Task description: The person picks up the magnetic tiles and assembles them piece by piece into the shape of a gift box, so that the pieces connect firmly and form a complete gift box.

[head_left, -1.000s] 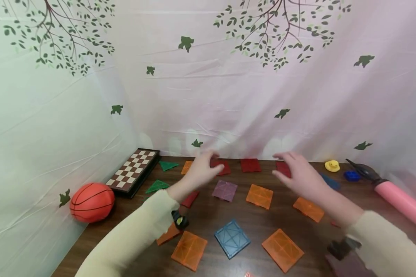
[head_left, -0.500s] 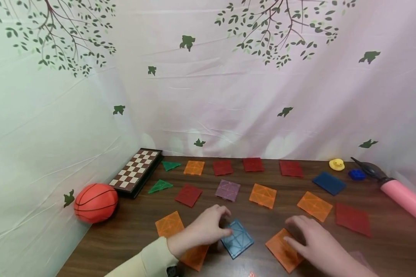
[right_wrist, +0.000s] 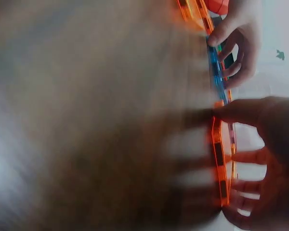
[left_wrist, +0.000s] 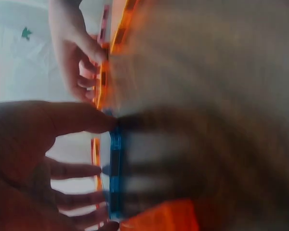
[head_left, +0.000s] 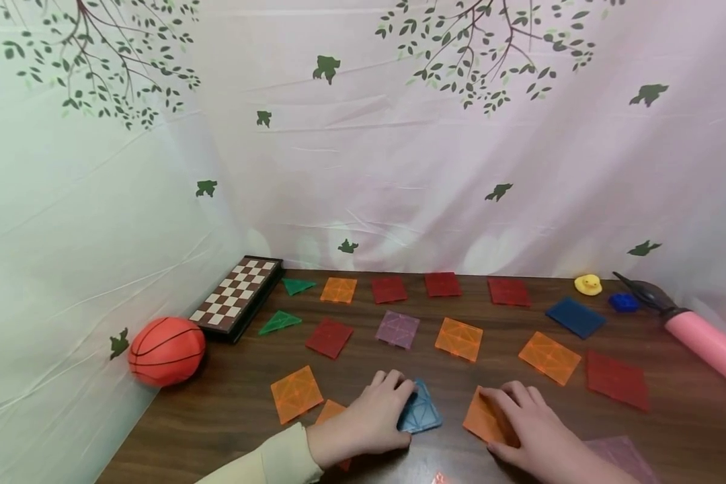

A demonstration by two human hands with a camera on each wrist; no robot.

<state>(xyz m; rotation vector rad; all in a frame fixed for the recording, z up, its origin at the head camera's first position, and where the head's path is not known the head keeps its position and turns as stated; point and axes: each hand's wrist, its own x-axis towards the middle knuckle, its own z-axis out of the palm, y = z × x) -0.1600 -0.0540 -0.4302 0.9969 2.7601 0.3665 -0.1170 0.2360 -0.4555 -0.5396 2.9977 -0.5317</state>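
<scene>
My left hand [head_left: 375, 415] grips a translucent blue square magnetic tile [head_left: 422, 410] lying on the dark wooden table. In the left wrist view, the thumb meets one edge of this blue tile [left_wrist: 115, 175] and the fingers span to the far side. To the right, my right hand [head_left: 532, 430] holds an orange square magnetic tile [head_left: 481, 418], thumb at its near edge and fingers over its far corner. Seen edge-on in the right wrist view, that orange tile [right_wrist: 220, 159] sits between thumb and fingers. A gap of table separates the two held tiles.
More flat tiles surround the hands, among them a purple square [head_left: 398, 329], an orange square [head_left: 459, 339] and a red square [head_left: 329, 338]. A chessboard [head_left: 237, 296] and a small basketball [head_left: 167, 351] stand left. A rubber duck [head_left: 588, 284] and pink pump [head_left: 710, 349] are right.
Both hands have come back from the far side of the table and down onto the near tiles. The left now grips the blue tile, the right the orange one; the blue tile has turned slightly.
</scene>
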